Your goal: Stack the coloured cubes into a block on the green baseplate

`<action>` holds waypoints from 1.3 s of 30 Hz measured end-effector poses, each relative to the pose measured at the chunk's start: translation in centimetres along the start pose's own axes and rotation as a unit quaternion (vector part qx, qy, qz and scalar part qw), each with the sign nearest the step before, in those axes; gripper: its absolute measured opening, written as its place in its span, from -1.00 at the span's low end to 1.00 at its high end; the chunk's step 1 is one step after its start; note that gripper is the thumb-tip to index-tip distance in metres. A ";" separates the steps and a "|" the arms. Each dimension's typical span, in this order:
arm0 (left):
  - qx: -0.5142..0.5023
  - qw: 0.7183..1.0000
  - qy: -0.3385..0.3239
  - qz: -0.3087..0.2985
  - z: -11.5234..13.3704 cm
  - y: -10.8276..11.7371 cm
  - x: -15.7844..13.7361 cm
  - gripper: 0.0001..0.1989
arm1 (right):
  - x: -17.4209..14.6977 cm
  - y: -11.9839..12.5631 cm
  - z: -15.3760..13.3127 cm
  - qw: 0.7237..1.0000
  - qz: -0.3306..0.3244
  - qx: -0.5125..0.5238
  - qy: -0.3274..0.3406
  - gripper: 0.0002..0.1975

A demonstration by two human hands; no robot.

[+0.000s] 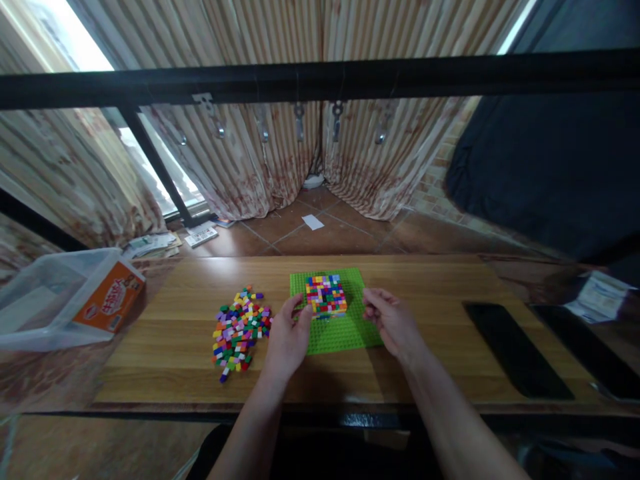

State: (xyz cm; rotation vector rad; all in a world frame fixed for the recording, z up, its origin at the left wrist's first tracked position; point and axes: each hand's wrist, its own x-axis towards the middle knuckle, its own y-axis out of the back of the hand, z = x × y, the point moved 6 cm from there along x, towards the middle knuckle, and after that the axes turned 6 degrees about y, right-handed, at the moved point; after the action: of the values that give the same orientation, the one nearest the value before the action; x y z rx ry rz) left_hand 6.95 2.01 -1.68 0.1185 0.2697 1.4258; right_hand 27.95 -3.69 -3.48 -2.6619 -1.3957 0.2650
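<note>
A square block of multicoloured toy bricks (326, 297) stands on a green studded baseplate (345, 339), towards its back. At the block's left front corner is my left hand (289, 339), thumb and fingers apart, with nothing visible between them. Whether its thumb touches the block I cannot tell. Over the right edge of the baseplate, apart from the block, my right hand (393, 322) is closed with fingertips pinched together. Anything in that pinch is too small to make out. Left of the baseplate lies a loose pile of small coloured bricks (240, 327).
The wooden table (165, 333) carries a dark flat panel (517, 350) on the right, with another dark panel (590, 347) beyond it. A clear plastic bin (55, 300) with an orange label stands at the left. A black rail (310, 81) with hanging hooks crosses behind the table.
</note>
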 end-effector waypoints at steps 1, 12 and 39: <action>0.001 1.000 -0.006 -0.006 0.1 -0.1 -0.1 -0.70 | 0.2 0.6 -0.2 0.999 0.025 -0.026 0.021 -0.57; 0.143 0.983 -0.058 -0.103 0.1 -2.5 -1.8 -0.69 | 2.8 2.7 0.6 0.968 0.046 -0.222 0.104 -0.59; 0.318 0.947 -0.006 -0.052 2.3 16.5 -4.6 -0.76 | 0.6 3.7 2.7 0.816 -0.137 -0.474 0.301 -0.65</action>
State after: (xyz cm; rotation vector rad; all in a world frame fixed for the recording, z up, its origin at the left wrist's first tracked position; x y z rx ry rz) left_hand -8.81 0.05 5.06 0.6301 0.7115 1.1879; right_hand 30.68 -5.17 -6.89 -2.6053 -1.9057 -1.5419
